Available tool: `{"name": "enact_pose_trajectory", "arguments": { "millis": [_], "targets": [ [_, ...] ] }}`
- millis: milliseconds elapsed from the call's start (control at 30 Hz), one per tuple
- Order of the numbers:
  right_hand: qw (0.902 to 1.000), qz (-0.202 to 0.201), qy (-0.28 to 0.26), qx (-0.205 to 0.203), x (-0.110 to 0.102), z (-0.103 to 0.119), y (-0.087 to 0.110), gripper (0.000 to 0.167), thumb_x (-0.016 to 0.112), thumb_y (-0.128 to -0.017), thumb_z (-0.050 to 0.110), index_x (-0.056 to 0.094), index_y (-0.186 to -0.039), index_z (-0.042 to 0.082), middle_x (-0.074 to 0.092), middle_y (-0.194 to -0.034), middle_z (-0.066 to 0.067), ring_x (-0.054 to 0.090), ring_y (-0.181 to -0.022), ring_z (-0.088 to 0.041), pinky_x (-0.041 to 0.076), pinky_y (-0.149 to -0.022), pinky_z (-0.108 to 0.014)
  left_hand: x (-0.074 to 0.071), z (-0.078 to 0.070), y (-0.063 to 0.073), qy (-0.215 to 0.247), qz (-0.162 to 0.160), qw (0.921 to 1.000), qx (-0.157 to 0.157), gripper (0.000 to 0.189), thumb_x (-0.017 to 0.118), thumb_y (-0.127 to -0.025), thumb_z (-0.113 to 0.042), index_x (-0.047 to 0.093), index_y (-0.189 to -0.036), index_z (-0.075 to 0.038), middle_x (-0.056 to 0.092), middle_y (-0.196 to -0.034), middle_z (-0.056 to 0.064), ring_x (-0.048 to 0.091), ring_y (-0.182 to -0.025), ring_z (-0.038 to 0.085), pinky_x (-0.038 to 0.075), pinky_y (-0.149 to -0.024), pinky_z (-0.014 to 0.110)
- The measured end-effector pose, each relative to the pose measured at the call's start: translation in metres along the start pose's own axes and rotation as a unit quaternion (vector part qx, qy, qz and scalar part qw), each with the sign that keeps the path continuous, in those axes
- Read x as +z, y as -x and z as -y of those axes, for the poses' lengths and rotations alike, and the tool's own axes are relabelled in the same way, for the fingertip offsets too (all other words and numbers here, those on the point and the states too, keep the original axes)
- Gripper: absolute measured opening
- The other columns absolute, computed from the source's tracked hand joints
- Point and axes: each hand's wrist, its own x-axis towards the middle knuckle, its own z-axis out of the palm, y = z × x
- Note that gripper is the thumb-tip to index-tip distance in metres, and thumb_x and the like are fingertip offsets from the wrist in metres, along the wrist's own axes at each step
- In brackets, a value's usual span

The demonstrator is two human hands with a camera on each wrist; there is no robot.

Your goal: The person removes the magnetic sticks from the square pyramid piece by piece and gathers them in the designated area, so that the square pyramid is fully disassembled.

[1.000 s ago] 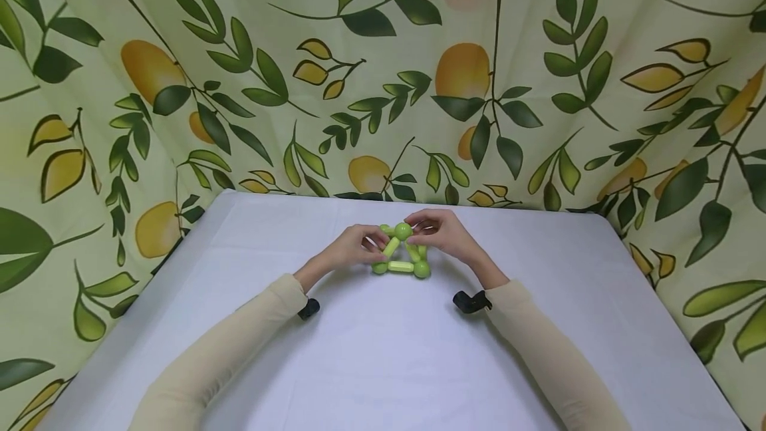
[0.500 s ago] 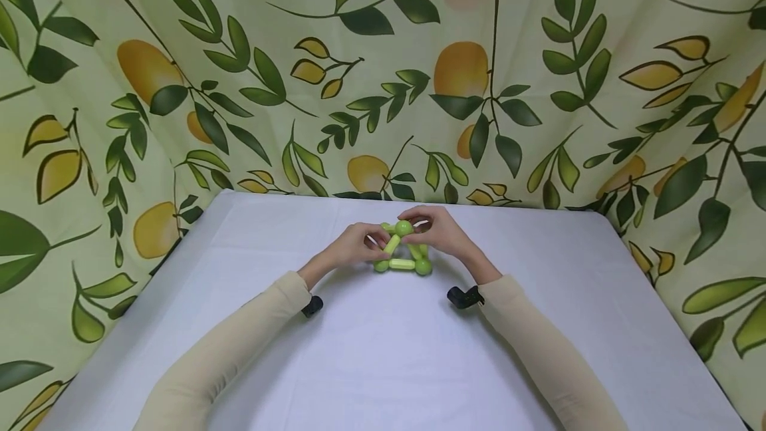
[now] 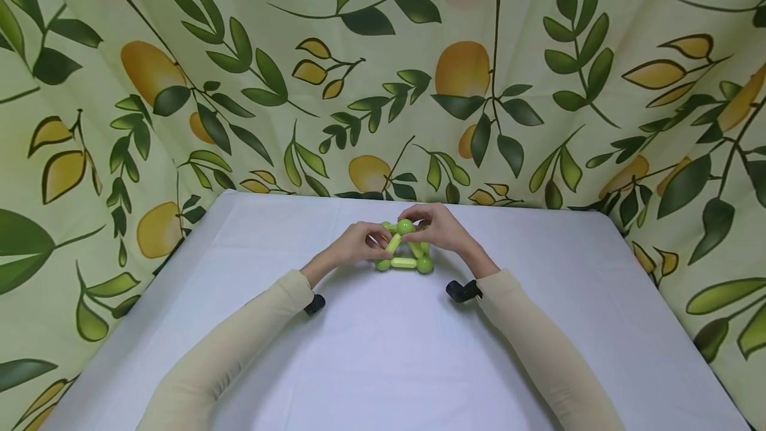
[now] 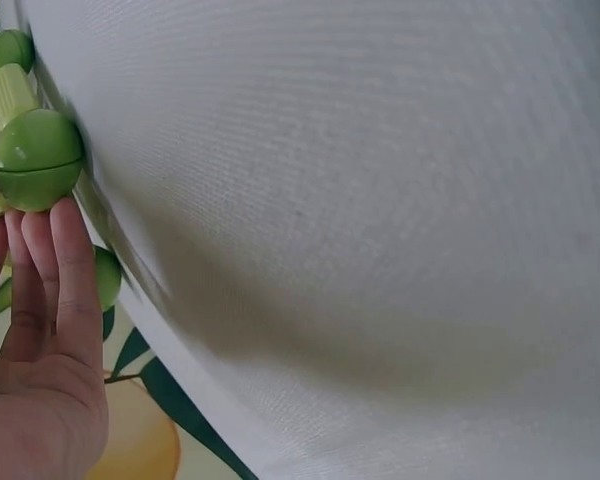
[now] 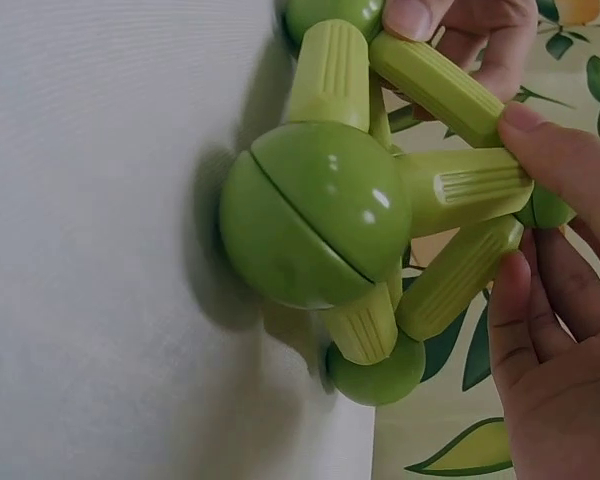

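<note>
A pyramid-shaped frame of green balls and paler ribbed rods stands near the far edge of the table. My left hand holds its left side, with fingers curled at a slanting rod and the lower left ball. In the left wrist view, those fingertips touch the underside of a green ball. My right hand pinches the frame's peak, index finger and thumb around the top ball. The right wrist view shows its fingertips on slanting rods where they meet that ball, while a large lower ball sits close to the tabletop.
A white cloth covers the table. Behind it and along both sides hangs a curtain printed with leaves and orange fruit. A black wrist camera juts out at the right cuff, with another at the left.
The frame has shifted slightly right and toward the far edge, the left hand going with it. The right hand's fingers have come further around the top ball.
</note>
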Motion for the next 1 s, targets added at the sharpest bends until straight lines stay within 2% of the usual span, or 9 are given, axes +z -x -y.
{"name": "enact_pose_trajectory", "arguments": {
  "millis": [267,567,1000],
  "targets": [
    [0.9997,0.023,0.008,0.001,-0.004,-0.0001,-0.0035,0.032,0.088,-0.081,0.008,0.074,-0.11,0.008,0.072,-0.106,-0.001,0.065,-0.097,-0.02,0.054,-0.083,-0.037,-0.0014,-0.0024,0.0017,-0.01,0.006,0.9999,-0.008,0.024,0.083,-0.087,-0.008,0.071,-0.106,-0.001,0.069,-0.094,0.004,0.066,-0.085,0.017,0.056,-0.079,0.027],
    [0.9991,0.037,-0.014,0.013,-0.0075,-0.0038,-0.0046,0.03,0.087,-0.082,0.009,0.074,-0.109,0.005,0.073,-0.104,-0.002,0.067,-0.091,-0.022,0.055,-0.083,-0.038,-0.0025,-0.0039,0.0006,-0.013,0.014,0.9998,-0.009,0.024,0.083,-0.087,-0.008,0.071,-0.106,-0.001,0.069,-0.095,0.005,0.067,-0.088,0.017,0.056,-0.081,0.027],
    [0.9981,0.028,-0.049,0.025,-0.0058,-0.0071,-0.0047,0.032,0.086,-0.083,0.007,0.073,-0.112,0.003,0.073,-0.106,-0.006,0.069,-0.091,-0.024,0.056,-0.078,-0.032,-0.0032,-0.0019,-0.0006,-0.011,0.012,0.9998,-0.008,0.024,0.082,-0.087,-0.007,0.07,-0.107,-0.001,0.069,-0.094,0.004,0.066,-0.086,0.016,0.056,-0.079,0.027]
  ]
}}
